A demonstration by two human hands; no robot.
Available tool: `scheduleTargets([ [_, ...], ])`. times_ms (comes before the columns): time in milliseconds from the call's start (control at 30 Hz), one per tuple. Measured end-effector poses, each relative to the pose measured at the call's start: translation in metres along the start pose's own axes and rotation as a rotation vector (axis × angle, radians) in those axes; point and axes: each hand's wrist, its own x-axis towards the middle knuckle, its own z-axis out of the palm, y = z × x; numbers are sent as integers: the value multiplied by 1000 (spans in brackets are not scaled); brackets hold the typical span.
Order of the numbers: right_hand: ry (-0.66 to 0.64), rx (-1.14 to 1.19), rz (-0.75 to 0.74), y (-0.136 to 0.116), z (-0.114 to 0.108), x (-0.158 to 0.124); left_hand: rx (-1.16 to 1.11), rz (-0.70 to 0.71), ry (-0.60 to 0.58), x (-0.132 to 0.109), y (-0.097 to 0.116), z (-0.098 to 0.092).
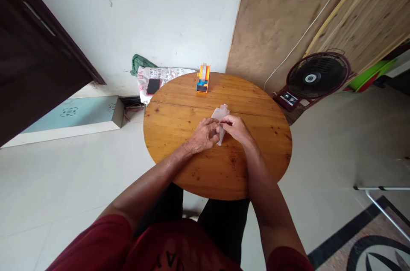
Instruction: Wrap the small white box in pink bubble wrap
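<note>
A small whitish wrapped packet (220, 112), slightly see-through and uneven in outline, lies on the round wooden table (179, 134) under my fingers. My left hand (205, 133) rests on its left side, thumb and forefinger pinched at the packet's middle. From the right, my right hand (236, 128) meets it there with fingertips closed together on the same spot. The fingertips of both hands nearly touch and cover the packet's centre. Its upper end and a lower corner show beyond the fingers. I cannot make out what is inside the wrapping.
An orange and blue tape dispenser (203, 79) stands at the table's far edge. Behind the table, a phone (153, 86) lies on a printed white sack (166, 74). A dark fan (317, 76) stands at the right, beside a wooden panel (272, 19).
</note>
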Motion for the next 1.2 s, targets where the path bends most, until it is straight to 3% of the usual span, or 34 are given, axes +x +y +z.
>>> scheduleTargets([
  [167, 124, -62, -16, 2, -3, 2, 0, -23, 13, -1, 2, -1],
  [400, 325, -13, 114, 17, -15, 10, 38, -25, 10, -3, 4, -2],
  [633, 363, -44, 302, 35, -7, 22, 163, 40, -27, -2, 12, -7],
  [833, 225, -162, 370, 29, -3, 45, 176, 80, -42, -1, 16, -10],
  [1200, 239, -47, 245, 37, 11, 54, 178, 108, -55, -1, 13, -9],
])
